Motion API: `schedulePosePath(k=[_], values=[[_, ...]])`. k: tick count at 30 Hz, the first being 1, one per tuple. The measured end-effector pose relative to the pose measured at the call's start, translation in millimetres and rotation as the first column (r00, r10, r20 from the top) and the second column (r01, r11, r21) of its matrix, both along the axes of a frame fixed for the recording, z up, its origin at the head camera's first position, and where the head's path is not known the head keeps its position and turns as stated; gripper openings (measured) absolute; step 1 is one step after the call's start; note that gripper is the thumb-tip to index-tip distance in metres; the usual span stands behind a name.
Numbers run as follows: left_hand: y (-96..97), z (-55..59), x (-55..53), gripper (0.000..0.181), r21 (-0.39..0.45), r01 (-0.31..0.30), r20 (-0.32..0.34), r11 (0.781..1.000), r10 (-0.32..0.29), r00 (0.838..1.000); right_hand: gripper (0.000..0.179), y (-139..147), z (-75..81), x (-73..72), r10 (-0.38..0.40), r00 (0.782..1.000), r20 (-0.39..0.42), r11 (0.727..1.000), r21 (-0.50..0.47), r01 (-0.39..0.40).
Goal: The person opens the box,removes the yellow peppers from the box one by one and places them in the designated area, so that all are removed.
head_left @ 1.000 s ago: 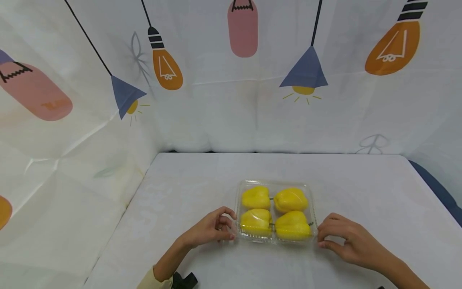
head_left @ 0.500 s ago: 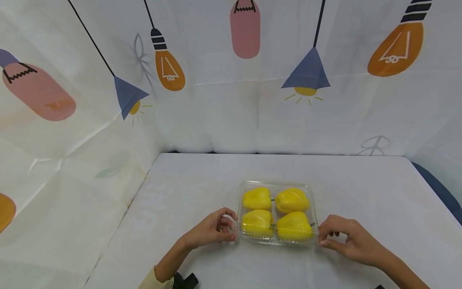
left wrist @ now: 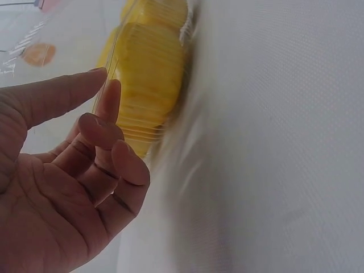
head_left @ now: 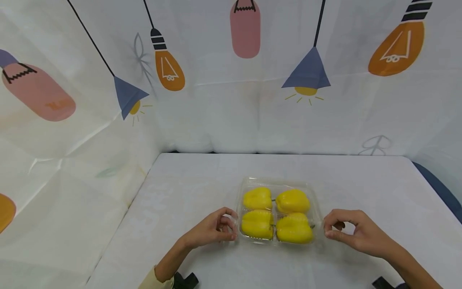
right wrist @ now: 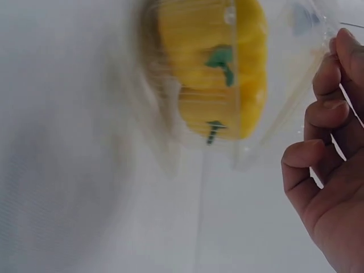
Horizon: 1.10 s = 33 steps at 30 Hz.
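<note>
A clear plastic clamshell container (head_left: 276, 185) holding several yellow bell peppers (head_left: 294, 228) sits on the white table between my hands. My left hand (head_left: 216, 228) pinches its left rim between thumb and finger, the other fingers curled, as the left wrist view shows. At the right side, my right hand (head_left: 355, 235) pinches the edge of the clear lid (right wrist: 293, 108). In the right wrist view that lid edge stands apart from the base, leaving a gap above the peppers. Green stems (right wrist: 220, 60) on two peppers point toward the right hand.
The white table (head_left: 195, 176) reaches back to a hanging cloth (head_left: 223, 112) printed with lamps and bulbs. More cloth (head_left: 90, 188) hangs along the left side. A dark blue object (head_left: 438, 192) shows beyond the table's right edge.
My right hand has moved slightly up and to the right, lifting the right edge of the lid off the base. The left hand has stayed in place at the left rim.
</note>
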<state>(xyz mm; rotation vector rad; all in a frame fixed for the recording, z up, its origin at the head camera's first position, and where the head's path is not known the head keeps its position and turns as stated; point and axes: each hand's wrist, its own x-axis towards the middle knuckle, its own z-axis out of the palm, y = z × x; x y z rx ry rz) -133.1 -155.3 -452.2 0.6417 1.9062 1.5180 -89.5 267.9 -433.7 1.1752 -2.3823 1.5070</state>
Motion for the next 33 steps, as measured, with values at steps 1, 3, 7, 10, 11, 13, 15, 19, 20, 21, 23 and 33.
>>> schedulePosePath(k=[1,3,7,10,11,13,15,19,20,21,23,33], values=[[-0.1,0.0,0.1,0.051,0.004,0.005,-0.005,1.0,-0.005,1.0,0.036,0.4,4.5,0.3,-0.016,1.0,0.005,1.0,0.024,0.016],[-0.3,-0.1,0.1,0.05,0.007,0.014,-0.015,1.0,-0.014,1.0,0.035,0.6,13.1,0.6,-0.037,0.999,0.003,0.997,0.062,0.037],[-0.8,0.0,0.6,0.047,0.011,0.018,-0.027,1.0,-0.018,0.999,0.039,1.8,29.0,-2.5,-0.079,0.997,-0.016,0.991,0.102,0.08],[-0.9,-0.4,1.0,0.045,-0.005,0.007,-0.025,1.0,-0.007,1.0,0.04,3.9,38.7,-7.2,-0.098,0.993,-0.061,0.99,0.092,0.104],[-0.9,-0.7,1.1,0.045,-0.013,0.003,-0.023,1.0,-0.004,1.0,0.04,4.7,40.6,-9.1,-0.107,0.991,-0.08,0.99,0.078,0.114],[-0.9,-0.6,1.4,0.045,-0.023,-0.002,-0.022,1.0,0.001,1.0,0.042,5.5,44.7,-11.9,-0.127,0.985,-0.119,0.989,0.064,0.136],[-0.8,-0.5,1.8,0.045,-0.03,-0.005,-0.024,1.0,0.004,1.0,0.043,5.5,48.2,-13.9,-0.162,0.975,-0.149,0.984,0.052,0.171],[-0.4,0.1,2.2,0.045,-0.033,-0.005,-0.035,0.999,0.003,0.999,0.046,2.5,56.0,-15.7,-0.261,0.947,-0.187,0.963,0.016,0.269],[-0.2,0.2,2.3,0.045,-0.035,-0.004,-0.038,0.999,0.003,0.999,0.045,1.6,57.5,-16.4,-0.292,0.936,-0.196,0.954,0.007,0.299],[-0.2,0.2,2.3,0.045,-0.035,-0.003,-0.042,0.999,0.001,0.999,0.044,0.5,58.9,-16.9,-0.324,0.925,-0.201,0.944,0.003,0.331],[-0.3,0.1,2.3,0.044,-0.035,-0.002,-0.048,0.999,0.0,0.999,0.041,-1.7,60.8,-19.1,-0.377,0.901,-0.216,0.924,-0.021,0.382],[-1.1,-0.5,2.6,0.043,-0.031,-0.004,-0.071,1.0,0.002,0.997,0.03,-7.0,60.1,-35.7,-0.55,0.793,-0.263,0.834,-0.126,0.537]])
